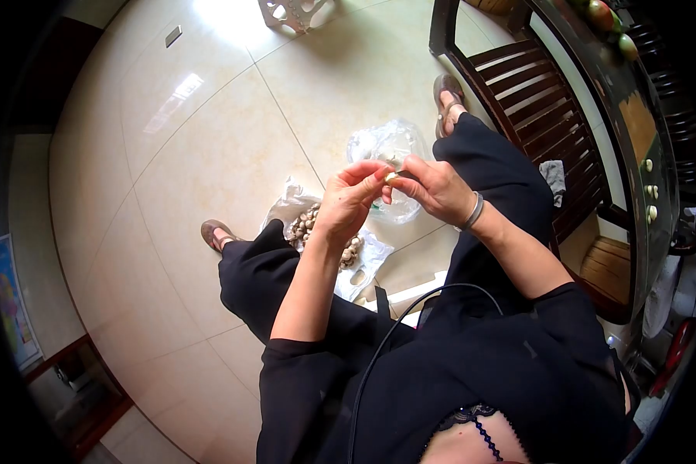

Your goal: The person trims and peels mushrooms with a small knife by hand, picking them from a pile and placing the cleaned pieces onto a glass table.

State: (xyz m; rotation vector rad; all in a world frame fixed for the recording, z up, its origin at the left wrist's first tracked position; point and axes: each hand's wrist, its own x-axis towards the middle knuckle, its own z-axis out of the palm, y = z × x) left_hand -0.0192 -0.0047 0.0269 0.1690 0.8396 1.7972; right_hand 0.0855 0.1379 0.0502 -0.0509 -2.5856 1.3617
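Left hand (pixel 353 195) and right hand (pixel 442 192) pinched closed on pale piece (pixel 391 177), possibly mushroom; likely light, soft, fragile; hold edges.

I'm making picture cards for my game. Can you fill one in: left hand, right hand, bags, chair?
Left hand: fingertips at a small pale piece
Right hand: fingertips at the same piece; grey band on wrist
White bag: holds small round brownish things
Clear bag: on the floor
Chair: dark, slatted
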